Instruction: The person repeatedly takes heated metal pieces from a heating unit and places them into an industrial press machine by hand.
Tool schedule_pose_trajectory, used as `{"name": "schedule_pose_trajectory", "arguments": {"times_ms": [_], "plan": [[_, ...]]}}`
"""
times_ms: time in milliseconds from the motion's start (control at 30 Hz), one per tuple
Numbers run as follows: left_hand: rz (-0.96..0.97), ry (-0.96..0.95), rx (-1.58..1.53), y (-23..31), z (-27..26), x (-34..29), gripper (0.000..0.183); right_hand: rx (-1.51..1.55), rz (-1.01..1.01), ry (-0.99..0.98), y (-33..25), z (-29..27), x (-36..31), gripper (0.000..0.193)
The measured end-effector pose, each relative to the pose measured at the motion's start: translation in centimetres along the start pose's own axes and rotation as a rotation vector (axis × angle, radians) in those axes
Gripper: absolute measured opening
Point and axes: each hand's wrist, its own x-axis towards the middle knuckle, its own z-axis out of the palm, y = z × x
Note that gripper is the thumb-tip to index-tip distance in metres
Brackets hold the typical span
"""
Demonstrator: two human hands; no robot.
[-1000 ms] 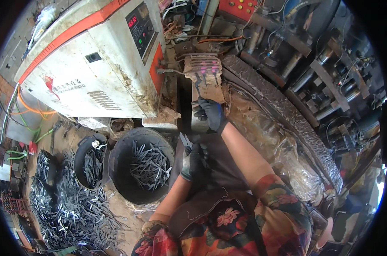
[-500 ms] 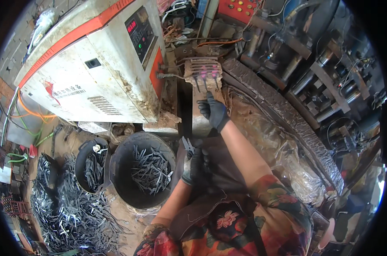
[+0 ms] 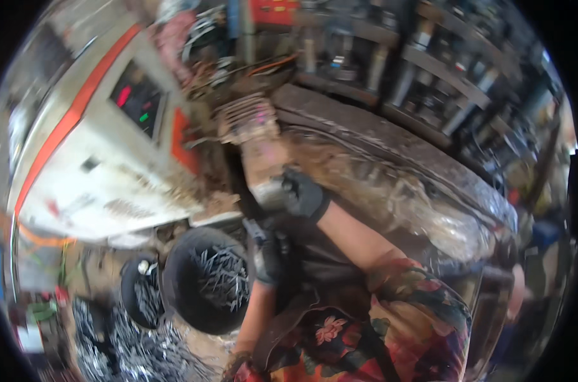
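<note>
Below the white and orange machine cabinet [image 3: 104, 159], we are sitting with both hands in dark gloves, working close to our lap. We are keeping our left hand [image 3: 266, 251] curled shut on a small dark metal piece [image 3: 256, 229], which is sticking up out of the fist; blur is hiding its shape. We are holding it just right of the large black round bucket [image 3: 206, 280] of thin grey metal pieces, likely so that stock is staying within easy reach. We are stretching our right hand [image 3: 303, 193] forward and resting it on the worn pale metal block [image 3: 263, 167] beneath the rusty coil fixture [image 3: 247, 118]; whether its fingers are closing on anything we cannot tell. A smaller black bucket [image 3: 139, 299] is standing left of the large one, beside loose grey pieces heaped on the floor [image 3: 110, 356].
</note>
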Motion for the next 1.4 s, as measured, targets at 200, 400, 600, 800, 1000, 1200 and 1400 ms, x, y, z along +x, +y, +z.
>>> {"name": "schedule_pose_trajectory", "arguments": {"times_ms": [200,400,600,800,1000,1200,1400], "plan": [[0.091,0.047,0.21,0.3,-0.1,1.2,0.026,-0.183,-0.467,0.22,-4.7,-2.3,-12.6,0.027],[0.065,0.04,0.25,-0.6,0.9,1.9,0.028,-0.511,-1.016,0.566,-21.7,-2.1,-16.6,0.029],[0.038,-0.002,0.238,-0.8,2.0,2.5,0.03,-0.446,-1.108,0.712,-31.7,-4.4,-14.4,0.026],[0.053,-0.001,0.251,-0.4,2.6,2.3,0.03,-0.543,-1.031,0.841,-33.4,-5.1,-14.1,0.016],[0.017,0.008,0.239,-0.4,2.4,2.2,0.032,-0.5,-1.056,0.855,-33.0,-5.2,-15.2,0.017],[0.036,0.002,0.249,-0.6,2.9,1.9,0.034,-0.365,-1.063,0.697,-28.3,-5.2,-19.0,0.027],[0.075,0.0,0.305,-0.2,3.6,1.9,0.033,-0.894,-0.862,0.896,-16.0,-4.2,-25.4,0.028]]}}
